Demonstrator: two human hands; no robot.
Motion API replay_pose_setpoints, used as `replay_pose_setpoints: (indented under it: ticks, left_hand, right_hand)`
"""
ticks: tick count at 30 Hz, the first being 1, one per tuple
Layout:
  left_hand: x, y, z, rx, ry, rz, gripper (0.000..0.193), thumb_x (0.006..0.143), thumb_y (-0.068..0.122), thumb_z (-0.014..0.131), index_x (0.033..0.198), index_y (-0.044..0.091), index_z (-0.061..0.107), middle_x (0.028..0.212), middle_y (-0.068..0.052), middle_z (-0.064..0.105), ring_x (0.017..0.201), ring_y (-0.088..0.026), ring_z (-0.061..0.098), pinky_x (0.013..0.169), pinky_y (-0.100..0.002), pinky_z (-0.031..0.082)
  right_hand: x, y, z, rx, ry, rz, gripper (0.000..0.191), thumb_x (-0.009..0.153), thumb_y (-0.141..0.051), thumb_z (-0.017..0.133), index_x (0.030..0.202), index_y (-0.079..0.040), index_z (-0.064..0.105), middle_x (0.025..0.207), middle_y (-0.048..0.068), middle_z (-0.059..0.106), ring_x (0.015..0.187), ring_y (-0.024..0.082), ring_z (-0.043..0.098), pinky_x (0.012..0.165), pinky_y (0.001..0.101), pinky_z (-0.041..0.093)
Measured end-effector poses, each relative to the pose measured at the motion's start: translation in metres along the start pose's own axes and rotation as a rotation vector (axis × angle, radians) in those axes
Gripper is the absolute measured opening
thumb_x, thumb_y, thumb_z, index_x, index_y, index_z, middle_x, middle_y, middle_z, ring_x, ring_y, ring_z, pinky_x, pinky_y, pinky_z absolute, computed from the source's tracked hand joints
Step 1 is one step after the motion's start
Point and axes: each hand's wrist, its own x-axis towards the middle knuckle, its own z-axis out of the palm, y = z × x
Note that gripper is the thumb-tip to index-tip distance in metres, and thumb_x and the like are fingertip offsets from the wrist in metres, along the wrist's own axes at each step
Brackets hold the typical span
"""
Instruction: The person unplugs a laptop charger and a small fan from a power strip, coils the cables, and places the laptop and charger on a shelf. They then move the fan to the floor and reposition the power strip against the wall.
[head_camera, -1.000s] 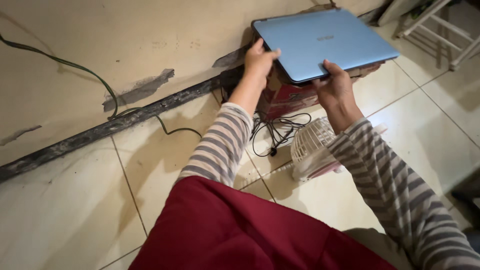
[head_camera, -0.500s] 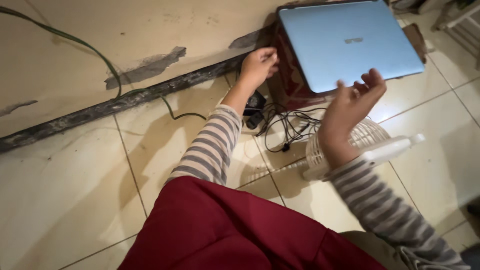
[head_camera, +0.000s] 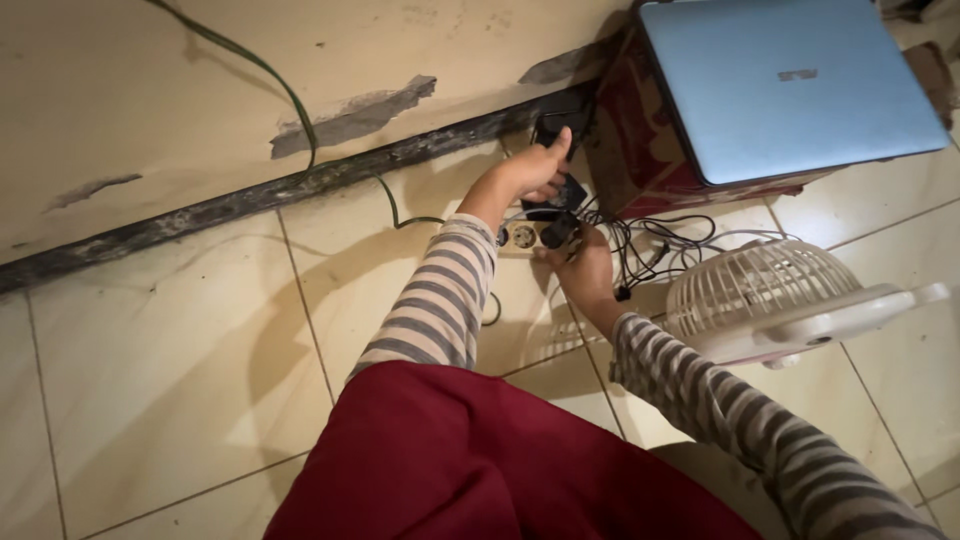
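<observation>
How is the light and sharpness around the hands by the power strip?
Head view: dim warm light; left hand and right hand are soft-edged; black plugs on the white power strip merge into shadow; the arms shadow the beige floor tiles.

glossy floor tiles (head_camera: 180, 370), matt blue laptop lid (head_camera: 790, 85) (smooth), white plastic fan (head_camera: 780, 300).

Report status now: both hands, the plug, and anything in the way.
Left hand on black adapter. Right hand grips black plug at power strip. Tangled cables alongside.
</observation>
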Motion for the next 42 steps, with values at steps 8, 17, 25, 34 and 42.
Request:
replay_pose_setpoints:
  ticks: [8,17,25,34,42]
  left_hand:
    - [-0.025,-0.011,0.007,0.474,-0.039,-0.094,0.109,0.086,0.086,0.018,0.156,0.005,0.035,0.159,-0.024,0.036,0.140,-0.035,0.048,0.110,-0.045,0.045]
    - [-0.014,-0.030,0.020,0.491,-0.057,-0.012,0.108,0.084,0.086,0.009,0.160,0.012,0.028,0.166,-0.019,0.028,0.151,-0.037,0.031,0.119,-0.047,0.031]
    - [-0.037,0.049,0.025,0.174,-0.149,0.616,0.114,0.071,0.080,0.065,0.157,0.009,0.036,0.153,-0.020,0.052,0.143,-0.032,0.047,0.113,-0.042,0.040]
    - [-0.130,0.215,0.039,0.124,-0.071,1.072,0.054,0.089,0.043,0.079,0.121,0.004,0.059,0.100,-0.008,0.073,0.085,-0.023,0.076,0.070,-0.034,0.058]
    - [-0.145,0.255,0.064,0.013,-0.305,1.116,0.027,0.103,0.029,0.068,0.109,0.003,0.065,0.092,-0.006,0.074,0.078,-0.015,0.075,0.068,-0.033,0.064]
  right_hand:
    - [0.017,0.006,-0.002,-0.149,-0.071,0.016,0.061,0.078,-0.034,0.087,0.114,0.002,0.053,0.080,0.015,0.072,0.074,0.034,0.073,0.066,0.0436,0.057]
    - [0.031,-0.005,-0.009,-0.213,-0.020,-0.006,0.068,0.085,-0.038,0.083,0.115,0.005,0.041,0.086,0.023,0.071,0.079,0.041,0.071,0.067,0.0482,0.055]
    - [0.038,-0.061,-0.090,0.243,0.243,-0.155,0.045,0.093,-0.020,0.083,0.120,-0.003,0.051,0.101,0.012,0.069,0.086,0.016,0.066,0.072,0.0329,0.055]
    - [0.056,-0.162,-0.257,-0.007,0.392,-0.470,0.057,0.088,-0.015,0.093,0.124,-0.001,0.052,0.094,0.009,0.057,0.082,0.018,0.055,0.067,0.0302,0.049]
    - [0.069,-0.180,-0.329,0.692,0.093,-0.359,0.013,0.111,-0.019,0.062,0.107,-0.007,0.062,0.089,0.001,0.062,0.079,0.008,0.058,0.075,0.0232,0.049]
